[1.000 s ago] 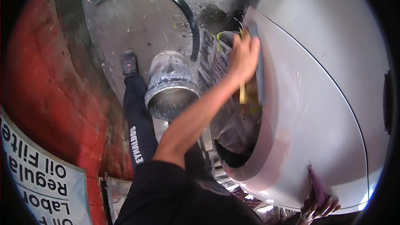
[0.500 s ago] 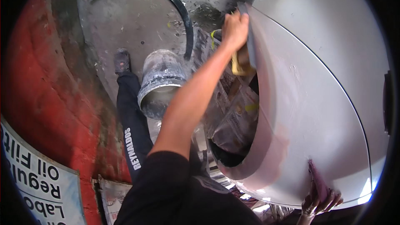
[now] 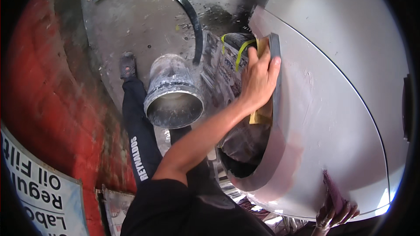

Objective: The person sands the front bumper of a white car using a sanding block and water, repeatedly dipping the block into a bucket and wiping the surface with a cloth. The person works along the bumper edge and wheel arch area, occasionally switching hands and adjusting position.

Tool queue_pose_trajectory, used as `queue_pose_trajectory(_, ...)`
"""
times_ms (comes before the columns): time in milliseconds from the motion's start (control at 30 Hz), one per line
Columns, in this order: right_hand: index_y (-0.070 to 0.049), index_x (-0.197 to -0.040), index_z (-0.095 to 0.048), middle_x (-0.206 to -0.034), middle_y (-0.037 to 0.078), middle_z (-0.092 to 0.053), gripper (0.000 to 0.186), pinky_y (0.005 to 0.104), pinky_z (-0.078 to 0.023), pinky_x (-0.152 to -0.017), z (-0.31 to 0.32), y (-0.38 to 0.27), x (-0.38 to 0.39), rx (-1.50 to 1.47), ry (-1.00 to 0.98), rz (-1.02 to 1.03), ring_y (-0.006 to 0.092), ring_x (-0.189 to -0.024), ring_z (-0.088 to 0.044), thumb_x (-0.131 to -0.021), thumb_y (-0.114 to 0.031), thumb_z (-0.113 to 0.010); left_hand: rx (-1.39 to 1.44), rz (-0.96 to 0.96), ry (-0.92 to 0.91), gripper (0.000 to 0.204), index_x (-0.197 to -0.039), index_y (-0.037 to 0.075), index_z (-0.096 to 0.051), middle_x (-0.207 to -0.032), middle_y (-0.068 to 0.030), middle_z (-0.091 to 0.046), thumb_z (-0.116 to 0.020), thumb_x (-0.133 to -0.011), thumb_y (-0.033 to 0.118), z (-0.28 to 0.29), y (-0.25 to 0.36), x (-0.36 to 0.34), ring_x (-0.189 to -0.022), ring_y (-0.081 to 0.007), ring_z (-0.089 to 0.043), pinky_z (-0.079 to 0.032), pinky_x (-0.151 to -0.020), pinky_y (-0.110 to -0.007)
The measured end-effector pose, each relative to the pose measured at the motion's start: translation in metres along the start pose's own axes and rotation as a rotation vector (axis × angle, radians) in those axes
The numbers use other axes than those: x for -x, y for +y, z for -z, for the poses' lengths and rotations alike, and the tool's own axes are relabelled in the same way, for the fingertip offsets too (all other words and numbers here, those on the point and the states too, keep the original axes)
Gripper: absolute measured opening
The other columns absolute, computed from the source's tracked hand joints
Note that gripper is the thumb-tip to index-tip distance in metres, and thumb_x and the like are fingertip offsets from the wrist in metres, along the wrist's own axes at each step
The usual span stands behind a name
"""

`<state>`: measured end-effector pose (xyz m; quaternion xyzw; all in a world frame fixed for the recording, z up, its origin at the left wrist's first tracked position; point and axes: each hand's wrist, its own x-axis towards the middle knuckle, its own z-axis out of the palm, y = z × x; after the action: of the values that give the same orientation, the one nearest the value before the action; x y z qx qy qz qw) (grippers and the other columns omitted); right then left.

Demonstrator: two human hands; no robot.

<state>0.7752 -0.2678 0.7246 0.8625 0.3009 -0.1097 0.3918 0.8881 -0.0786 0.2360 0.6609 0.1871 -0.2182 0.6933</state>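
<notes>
My left hand (image 3: 259, 81) is closed around a long grey sanding block (image 3: 276, 89) with yellowish sandpaper folded about it. The block lies along the edge of the wheel arch on a silver car's fender (image 3: 332, 105), where the surface is dull and partly pinkish. Low on the right, my right hand (image 3: 336, 213) holds a maroon cloth (image 3: 334, 192) against the fender, its fingers wet and smeared. Behind my left hand, the wheel (image 3: 225, 67) is covered with newspaper and bits of yellow tape.
A stained bucket (image 3: 173, 107) lies tipped with its mouth toward me, beside my leg (image 3: 135, 122). Beyond it, a curved dark trim strip (image 3: 190, 13) rests on the wet concrete floor. A red wall (image 3: 48, 87) and a sign (image 3: 48, 192) stand at the left.
My left hand and the sanding block have come nearer to me along the arch edge, slightly to the right. My right hand stays almost where it was.
</notes>
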Motion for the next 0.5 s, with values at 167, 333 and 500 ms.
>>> queue_pose_trajectory(167, -0.028, -0.151, -0.041, -0.147, 0.02, -0.052, 0.051, 0.0768, -0.023, -0.113, -0.004, 0.005, -0.006, -0.001, 0.023, 0.03, 0.0509, -0.135, -0.047, -0.104, -0.045, -0.051, 0.13, 0.152, -0.103, 0.044, -0.119, -0.003, -0.062, -0.111, -0.0313, -0.062, -0.046, -0.103, 0.034, 0.003, -0.081, -0.129, -0.114, -0.0505, -0.057, -0.047, -0.097, -0.056)
queue_pose_trajectory(333, -0.028, -0.151, -0.041, -0.146, 0.02, -0.052, 0.05, 0.0765, -0.023, -0.113, 0.006, 0.003, -0.002, 0.006, -0.022, 0.017, 0.0511, -0.134, -0.047, -0.104, -0.044, -0.051, 0.014, 0.044, -0.017, 0.049, -0.145, 0.008, -0.053, -0.118, -0.0301, -0.049, -0.049, -0.103, 0.034, -0.006, -0.015, -0.002, -0.103, -0.0497, -0.06, -0.049, -0.092, -0.055)
queue_pose_trajectory(500, -0.027, -0.15, -0.041, -0.146, 0.02, -0.052, 0.05, 0.0763, -0.024, -0.114, -0.002, 0.009, -0.007, 0.0, 0.01, 0.042, 0.0513, -0.134, -0.048, -0.104, -0.044, -0.051, 0.101, 0.175, -0.048, 0.05, -0.119, -0.004, -0.064, -0.121, -0.036, -0.055, -0.045, -0.103, 0.039, -0.001, -0.075, -0.101, -0.115, -0.0479, -0.056, -0.044, -0.101, -0.052)
